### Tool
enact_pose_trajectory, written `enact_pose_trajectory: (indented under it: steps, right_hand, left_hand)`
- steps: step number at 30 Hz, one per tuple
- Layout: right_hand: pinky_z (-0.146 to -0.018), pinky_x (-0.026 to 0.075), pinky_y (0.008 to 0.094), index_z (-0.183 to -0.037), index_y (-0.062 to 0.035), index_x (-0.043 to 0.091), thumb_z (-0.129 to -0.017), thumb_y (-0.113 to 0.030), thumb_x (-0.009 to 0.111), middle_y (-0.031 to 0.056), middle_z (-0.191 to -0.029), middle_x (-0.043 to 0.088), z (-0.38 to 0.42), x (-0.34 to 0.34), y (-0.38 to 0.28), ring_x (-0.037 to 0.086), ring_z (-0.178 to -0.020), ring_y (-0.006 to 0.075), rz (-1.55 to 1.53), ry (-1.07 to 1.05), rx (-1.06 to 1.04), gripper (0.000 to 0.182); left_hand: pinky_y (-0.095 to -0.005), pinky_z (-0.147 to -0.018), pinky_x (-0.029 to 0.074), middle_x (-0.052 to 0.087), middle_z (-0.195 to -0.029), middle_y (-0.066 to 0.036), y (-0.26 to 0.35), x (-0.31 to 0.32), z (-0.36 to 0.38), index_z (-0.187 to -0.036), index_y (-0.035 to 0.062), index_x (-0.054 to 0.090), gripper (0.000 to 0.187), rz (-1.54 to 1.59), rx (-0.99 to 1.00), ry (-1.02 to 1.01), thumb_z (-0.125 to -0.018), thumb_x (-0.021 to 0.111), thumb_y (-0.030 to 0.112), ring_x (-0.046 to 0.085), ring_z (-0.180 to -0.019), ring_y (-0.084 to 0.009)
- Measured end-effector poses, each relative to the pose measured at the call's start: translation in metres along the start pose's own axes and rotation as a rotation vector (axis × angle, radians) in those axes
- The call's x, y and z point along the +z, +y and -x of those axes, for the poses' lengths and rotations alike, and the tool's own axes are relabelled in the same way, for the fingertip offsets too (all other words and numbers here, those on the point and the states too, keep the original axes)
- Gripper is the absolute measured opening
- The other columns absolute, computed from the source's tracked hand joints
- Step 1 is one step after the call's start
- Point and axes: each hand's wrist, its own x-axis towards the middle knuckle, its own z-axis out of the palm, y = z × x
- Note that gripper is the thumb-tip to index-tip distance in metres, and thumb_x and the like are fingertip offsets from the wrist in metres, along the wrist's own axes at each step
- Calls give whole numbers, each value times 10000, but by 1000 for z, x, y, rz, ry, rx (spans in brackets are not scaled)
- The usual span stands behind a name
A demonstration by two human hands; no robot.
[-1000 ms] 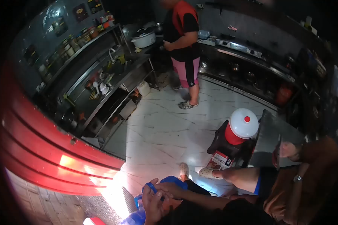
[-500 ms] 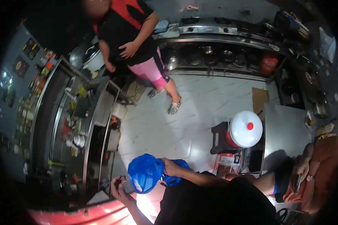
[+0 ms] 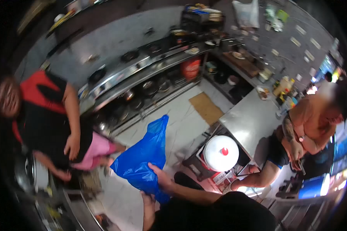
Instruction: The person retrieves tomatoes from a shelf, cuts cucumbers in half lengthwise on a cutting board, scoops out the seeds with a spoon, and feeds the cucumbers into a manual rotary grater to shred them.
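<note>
The bucket [image 3: 214, 161] with the white lid and red knob is the landmark for every place here. To its left, a blue plastic bag [image 3: 142, 163] is held up above the floor [image 3: 115, 210], with one pointed corner upward and its lower part bunched. The wearer's right hand [image 3: 164, 181] grips the bag between its near side and the bucket, thumb and fingers pressed into the crumpled plastic. The left hand [image 3: 148, 208], farther left of the bucket, is at the bag's lower end; most of its fingers are hidden, so I can't make out whether it is closed around the plastic.

Well left of the bucket, past the bag, stands a person in a black and red shirt [image 3: 42, 123] and pink shorts [image 3: 94, 154]. Right of the bucket is another person [image 3: 304, 123], one bent leg reaching toward it, forearms held close together.

A red and white box [image 3: 221, 181] is just below the bucket. A metal table [image 3: 239, 121] is behind it and to the right, and a piece of cardboard [image 3: 205, 107] lies on the floor behind it. Farther behind and left of the bucket runs a stove [image 3: 123, 73].
</note>
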Motion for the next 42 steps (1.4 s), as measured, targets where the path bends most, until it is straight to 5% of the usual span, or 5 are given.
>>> enact_pose_trajectory:
  steps: [4, 9, 19, 32, 42]
  right_hand:
    - [-910, 547, 395, -1317, -37, 573, -953, -465, 622, 116, -1166, 693, -65, -8, -91, 681, -978, 242, -176, 15, -118, 564]
    - [-902, 539, 432, -1303, -29, 573, -944, -438, 638, 129, -1155, 687, -174, -54, -233, 678, -984, 269, -29, 106, -347, 548]
    - [-974, 491, 452, -1503, -128, 388, -944, -363, 622, 210, -1235, 569, -218, -118, -497, 609, -1127, 376, 1665, 551, -1312, 651]
    - [-965, 495, 477, -1510, -219, 363, -917, -321, 649, 219, -1257, 547, -318, -89, -892, 606, -1132, 415, 1254, 770, -1182, 666]
    - [-959, 498, 495, -1515, -290, 345, -896, -289, 671, 226, -1274, 531, -232, 16, -1275, 603, -1136, 445, 1281, 1055, -1878, 700]
  left_hand:
    - [-528, -1202, 233, 292, -1611, -119, 19, 57, -141, -1596, 102, 176, 1071, 43, -196, -341, -842, 468, 804, 294, -1462, -349]
    - [-468, -1106, 406, 543, -1428, -162, 10, 153, -305, -1461, 78, 483, 769, 181, -352, -356, -914, 555, 614, 510, -1324, -293]
    - [-444, -1116, 383, 508, -1454, -147, 84, 427, -528, -1469, 59, 472, 685, -383, -335, -644, -960, 559, 509, 449, -1367, -273]
    - [-411, -1130, 353, 464, -1487, -128, 72, 672, -892, -1480, 35, 457, 581, -500, -122, -1120, -1020, 566, 373, 370, -1423, -247]
    - [-410, -1126, 358, 422, -1514, -130, 90, 789, -1059, -1505, 49, 413, 617, -521, -144, -1054, -1008, 603, 361, 351, -1438, -240]
